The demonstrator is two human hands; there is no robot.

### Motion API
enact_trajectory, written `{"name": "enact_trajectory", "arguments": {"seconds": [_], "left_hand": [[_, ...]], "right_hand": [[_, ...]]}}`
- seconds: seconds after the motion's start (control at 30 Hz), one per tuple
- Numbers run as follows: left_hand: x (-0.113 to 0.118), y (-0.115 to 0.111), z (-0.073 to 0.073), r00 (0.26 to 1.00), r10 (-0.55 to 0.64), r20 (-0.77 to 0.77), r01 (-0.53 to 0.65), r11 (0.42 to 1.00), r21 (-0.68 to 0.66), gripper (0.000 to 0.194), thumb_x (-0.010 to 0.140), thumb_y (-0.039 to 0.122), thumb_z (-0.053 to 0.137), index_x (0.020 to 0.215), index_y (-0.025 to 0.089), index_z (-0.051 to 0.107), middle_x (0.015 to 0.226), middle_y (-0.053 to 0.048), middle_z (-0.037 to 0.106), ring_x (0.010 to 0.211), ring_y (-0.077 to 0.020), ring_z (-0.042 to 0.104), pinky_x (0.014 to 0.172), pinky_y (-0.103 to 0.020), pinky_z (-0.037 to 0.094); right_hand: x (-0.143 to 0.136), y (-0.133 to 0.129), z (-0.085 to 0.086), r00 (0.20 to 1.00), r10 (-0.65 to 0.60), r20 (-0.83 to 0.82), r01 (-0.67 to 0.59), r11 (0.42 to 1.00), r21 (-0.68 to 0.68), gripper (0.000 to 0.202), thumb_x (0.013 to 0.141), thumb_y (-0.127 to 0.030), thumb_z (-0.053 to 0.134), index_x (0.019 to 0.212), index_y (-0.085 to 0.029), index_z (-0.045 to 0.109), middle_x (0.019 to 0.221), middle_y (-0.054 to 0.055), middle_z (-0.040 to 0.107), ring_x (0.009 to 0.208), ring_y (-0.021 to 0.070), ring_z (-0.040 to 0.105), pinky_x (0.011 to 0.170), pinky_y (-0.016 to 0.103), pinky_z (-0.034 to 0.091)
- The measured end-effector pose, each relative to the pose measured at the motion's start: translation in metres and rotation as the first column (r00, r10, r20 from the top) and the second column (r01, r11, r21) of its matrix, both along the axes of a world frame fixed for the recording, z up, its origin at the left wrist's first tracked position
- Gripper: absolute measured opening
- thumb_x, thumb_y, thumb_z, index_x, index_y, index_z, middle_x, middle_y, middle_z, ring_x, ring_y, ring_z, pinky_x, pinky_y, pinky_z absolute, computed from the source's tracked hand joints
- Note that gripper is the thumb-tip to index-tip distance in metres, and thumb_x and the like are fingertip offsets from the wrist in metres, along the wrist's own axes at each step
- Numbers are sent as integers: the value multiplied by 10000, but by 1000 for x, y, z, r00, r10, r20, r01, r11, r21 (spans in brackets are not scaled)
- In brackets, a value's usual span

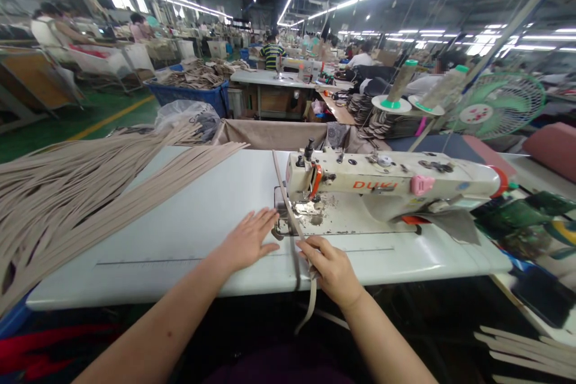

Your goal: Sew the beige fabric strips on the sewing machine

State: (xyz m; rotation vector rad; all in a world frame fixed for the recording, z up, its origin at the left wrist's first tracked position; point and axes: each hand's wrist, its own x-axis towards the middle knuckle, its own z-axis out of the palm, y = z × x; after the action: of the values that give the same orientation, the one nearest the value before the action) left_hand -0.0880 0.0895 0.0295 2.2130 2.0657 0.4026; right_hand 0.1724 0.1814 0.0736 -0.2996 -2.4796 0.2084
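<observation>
A narrow beige fabric strip [291, 216] runs from behind the needle area of the sewing machine [391, 186] toward me. My right hand [330, 270] is closed around its near part, and the loose end hangs past the table's front edge. Left of the needle plate, my left hand [252, 237] lies flat with fingers stretched out, its fingertips at the plate's edge and nothing held. Whether those fingertips touch the strip I cannot tell; a small gap seems to show. The machine's head partly hides the needle and presser foot.
Many long beige strips [90, 186] are heaped over the left of the white table [180, 234]. Behind stand a fabric-lined bin [270, 135] and a blue crate [189, 99]. Thread cones [402, 84] and a green fan [495, 105] stand right. Other people sit farther off.
</observation>
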Motion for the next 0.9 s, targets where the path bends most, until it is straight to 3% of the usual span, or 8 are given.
{"name": "enact_trajectory", "arguments": {"seconds": [0.1, 0.2, 0.27, 0.33, 0.4, 0.53, 0.77, 0.9], "left_hand": [[-35, 9, 2, 976, 194, -102, -200, 979, -50, 695, 1027, 579, 351, 1606, 205, 265, 1659, -115, 300, 1552, -305, 242, 1270, -566, 148], [-47, 24, 10, 820, 542, -181, -544, 838, 46, 640, 1020, 444, 383, 1540, 71, 385, 1597, -234, 379, 1528, -414, 259, 1234, -674, 130], [-37, 32, 16, 756, 635, -158, -618, 772, 146, 572, 1002, 312, 392, 1479, 2, 444, 1562, -288, 403, 1521, -438, 258, 1233, -664, 157], [-15, 33, 20, 872, 478, -109, -459, 874, 160, 519, 1002, 250, 376, 1457, 21, 475, 1557, -259, 428, 1520, -381, 293, 1254, -579, 204], [13, 25, 20, 987, 154, -44, -148, 982, 114, 525, 1031, 325, 393, 1501, 97, 441, 1589, -183, 419, 1524, -307, 310, 1268, -490, 227], [44, -1, 9, 978, -204, 49, 201, 978, 47, 838, 978, 651, 475, 1627, 228, 155, 1695, -109, 198, 1567, -275, 199, 1287, -467, 153], [-13, 23, 0, 999, -5, -52, 4, 1000, -25, 849, 984, 710, 355, 1621, 174, 189, 1678, -124, 241, 1567, -284, 194, 1281, -479, 150], [-30, 53, -2, 950, 296, -95, -298, 954, -9, 850, 996, 623, 413, 1577, 22, 260, 1657, -222, 246, 1558, -332, 213, 1278, -475, 181]], "right_hand": [[1, 3, -6, 999, -21, 47, 20, 1000, 14, 328, 1036, -173, 482, 1323, -190, 640, 1147, 132, 701, 1006, 201, 703, 806, 298, 612], [0, 5, -12, 995, -46, 91, 42, 998, 50, 311, 1036, -171, 480, 1292, -183, 655, 1169, 131, 706, 954, 190, 710, 784, 287, 605], [-1, 7, -15, 993, -60, 105, 52, 996, 72, 321, 1026, -147, 475, 1292, -171, 653, 1189, 135, 705, 931, 189, 709, 762, 289, 602], [0, 9, -18, 993, -65, 98, 57, 995, 82, 349, 1007, -109, 468, 1304, -157, 644, 1207, 143, 699, 937, 199, 707, 756, 301, 601], [1, 11, -19, 994, -68, 80, 61, 995, 76, 378, 993, -87, 458, 1321, -153, 635, 1211, 149, 695, 966, 208, 704, 774, 311, 602], [4, 11, -17, 996, -62, 62, 58, 996, 68, 374, 1001, -113, 455, 1328, -155, 634, 1184, 149, 702, 970, 208, 705, 784, 312, 607], [3, 9, -13, 994, -45, 99, 36, 995, 91, 466, 951, -35, 387, 1329, -157, 632, 1234, 150, 694, 1002, 211, 700, 809, 322, 611], [2, 7, -14, 993, -30, 113, 15, 991, 134, 489, 910, -11, 394, 1315, -147, 632, 1241, 148, 694, 1013, 214, 696, 803, 324, 610]]}}
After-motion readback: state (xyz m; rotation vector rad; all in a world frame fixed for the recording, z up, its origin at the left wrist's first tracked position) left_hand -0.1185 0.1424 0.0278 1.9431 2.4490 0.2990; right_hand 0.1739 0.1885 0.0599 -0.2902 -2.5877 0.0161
